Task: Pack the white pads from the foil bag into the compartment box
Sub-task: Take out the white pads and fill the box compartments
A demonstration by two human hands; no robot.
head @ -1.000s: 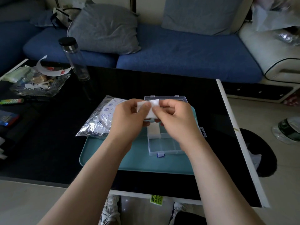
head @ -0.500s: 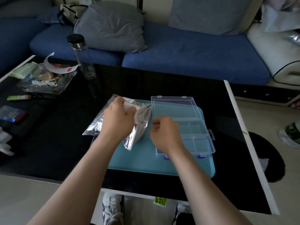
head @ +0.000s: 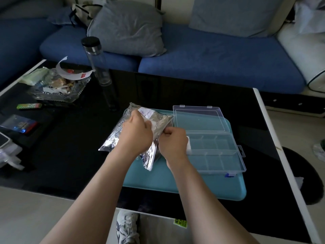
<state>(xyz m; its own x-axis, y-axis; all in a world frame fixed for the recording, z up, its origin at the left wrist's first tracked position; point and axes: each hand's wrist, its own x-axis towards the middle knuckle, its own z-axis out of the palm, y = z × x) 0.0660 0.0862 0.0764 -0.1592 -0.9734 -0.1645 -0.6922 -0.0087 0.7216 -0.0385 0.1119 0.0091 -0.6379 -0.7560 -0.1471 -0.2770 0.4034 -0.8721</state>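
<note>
Left hand (head: pixel 135 134) grips foil bag (head: pixel 110 144) — right hand (head: pixel 173 143) pinches its edge, beside compartment box (head: pixel 216 156).

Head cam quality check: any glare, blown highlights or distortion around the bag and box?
Head view: specular glare on the foil bag; glossy black table mirrors the bottle; white upholstery top right is the brightest patch; wide-angle lens bends the table's right edge; clear compartment box reads low-contrast.

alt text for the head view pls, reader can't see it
Two hands work at a foil bag on a teal tray: the left hand grips it, the right hand pinches its open edge. To its right lies an open clear box with a white pad showing inside, on a black table.
</note>
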